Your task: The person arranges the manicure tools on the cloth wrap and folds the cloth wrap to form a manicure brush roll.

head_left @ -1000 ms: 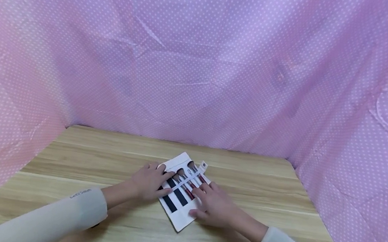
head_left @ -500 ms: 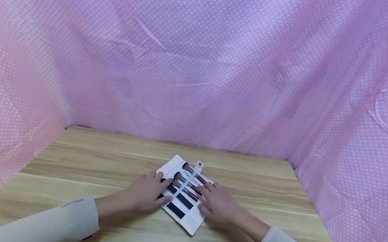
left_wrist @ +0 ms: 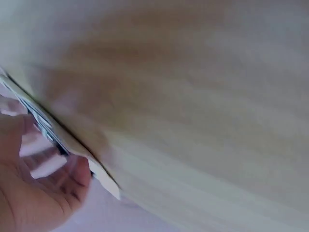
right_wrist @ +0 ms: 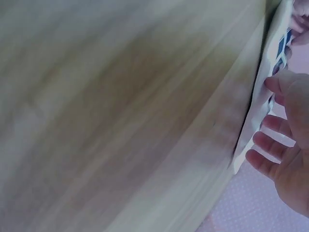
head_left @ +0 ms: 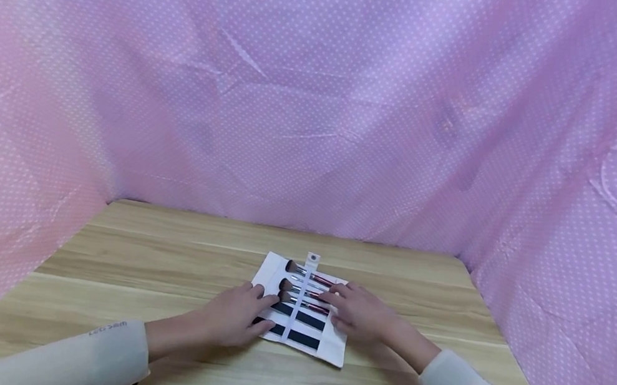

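Observation:
A white fabric brush roll lies unfolded on the table, slightly tilted. Several makeup brushes with dark bristles and red handles are tucked side by side under its white elastic band. Dark strips fill its near part, and a snap tab sticks out at the far edge. My left hand rests on the roll's left side, fingers loosely bent, near the bristle ends. On the right side, my right hand touches the roll by the handle ends with relaxed fingers. Both wrist views show the roll's thin edge beside the fingers.
The wooden table extends around the roll on all sides. Pink polka-dot cloth hangs behind the table and along its left and right sides.
The brush roll has turned on the table, from a steep diagonal to nearly square with the table edge. Its near corner has swung right. Both hands have stayed on it, shifting slightly.

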The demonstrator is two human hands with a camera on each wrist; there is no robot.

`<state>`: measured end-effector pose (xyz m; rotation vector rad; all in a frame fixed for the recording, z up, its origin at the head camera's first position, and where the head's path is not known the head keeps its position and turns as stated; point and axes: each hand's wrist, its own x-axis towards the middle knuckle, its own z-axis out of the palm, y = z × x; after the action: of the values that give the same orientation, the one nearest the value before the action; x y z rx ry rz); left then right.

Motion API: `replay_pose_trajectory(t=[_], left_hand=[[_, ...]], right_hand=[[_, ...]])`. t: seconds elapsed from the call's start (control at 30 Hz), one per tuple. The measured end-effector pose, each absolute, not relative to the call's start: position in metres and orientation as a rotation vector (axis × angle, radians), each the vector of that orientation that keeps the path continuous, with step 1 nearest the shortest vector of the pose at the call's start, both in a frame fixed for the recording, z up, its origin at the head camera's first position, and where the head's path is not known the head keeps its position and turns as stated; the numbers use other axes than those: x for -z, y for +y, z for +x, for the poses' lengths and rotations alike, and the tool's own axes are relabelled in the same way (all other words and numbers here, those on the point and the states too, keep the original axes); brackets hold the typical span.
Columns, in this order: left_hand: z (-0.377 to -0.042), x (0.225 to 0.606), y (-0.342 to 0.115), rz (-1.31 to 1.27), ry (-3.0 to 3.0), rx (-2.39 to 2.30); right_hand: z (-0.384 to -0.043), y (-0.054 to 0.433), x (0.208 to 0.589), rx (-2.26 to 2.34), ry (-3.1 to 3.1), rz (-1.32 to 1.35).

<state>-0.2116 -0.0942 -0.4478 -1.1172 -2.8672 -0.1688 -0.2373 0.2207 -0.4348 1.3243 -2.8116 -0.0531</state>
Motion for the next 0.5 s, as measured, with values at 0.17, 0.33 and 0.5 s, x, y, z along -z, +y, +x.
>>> replay_pose_trajectory(t=[0.17,0.33,0.5], left_hand=[[-0.24,0.447,-0.111,-1.385,-2.778,0.086],[-0.259,0.449,-0.123,-1.59,-2.737,0.124],[-0.261,0.454,-0.126,-1.615,-2.724,0.161]], right_hand=[[-0.223,0.212,0.432,0.061,-2.846,1.298],[-0.21,0.207,0.435,0.1,-2.882,1.279],[-0.207,0.21,0.438,0.06,-2.903,1.273]])
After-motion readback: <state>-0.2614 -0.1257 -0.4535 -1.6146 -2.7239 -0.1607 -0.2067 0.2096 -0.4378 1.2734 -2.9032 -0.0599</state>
